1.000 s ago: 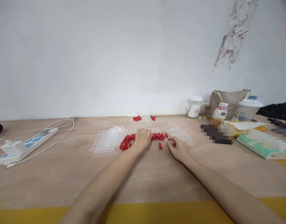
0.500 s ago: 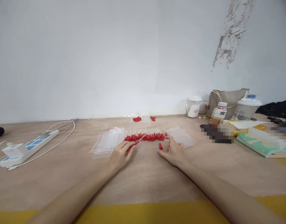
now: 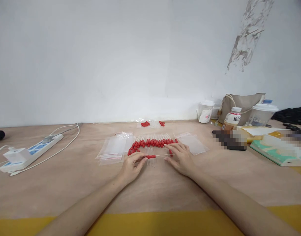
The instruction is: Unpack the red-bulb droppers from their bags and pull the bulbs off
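My left hand (image 3: 133, 166) pinches the red end of a thin stick (image 3: 162, 155), whose pale shaft points right toward my other hand. My right hand (image 3: 183, 160) has its thumb and fingers apart around the far end of that shaft; whether they touch it cannot be made out. Beyond both hands lies a row of red-ended sticks (image 3: 154, 142), their pale shafts pointing away. Another short red piece (image 3: 170, 152) is beside my right fingertips. Thin clear strips or tubes (image 3: 151, 162) lie on the table below the held stick.
Clear zip bags (image 3: 113, 149) are stacked at left, more clear bags (image 3: 193, 144) at right. Small red pieces (image 3: 145, 124) lie near the wall. A power strip (image 3: 33, 152) with cables occupies the left; a bottle (image 3: 232, 118), cups and a green-white packet (image 3: 279, 149) stand right.
The held stick has turned from slanting up to nearly level, its shaft now reaching my right hand. Several red-ended sticks now show beside my left hand. The view has shifted slightly.
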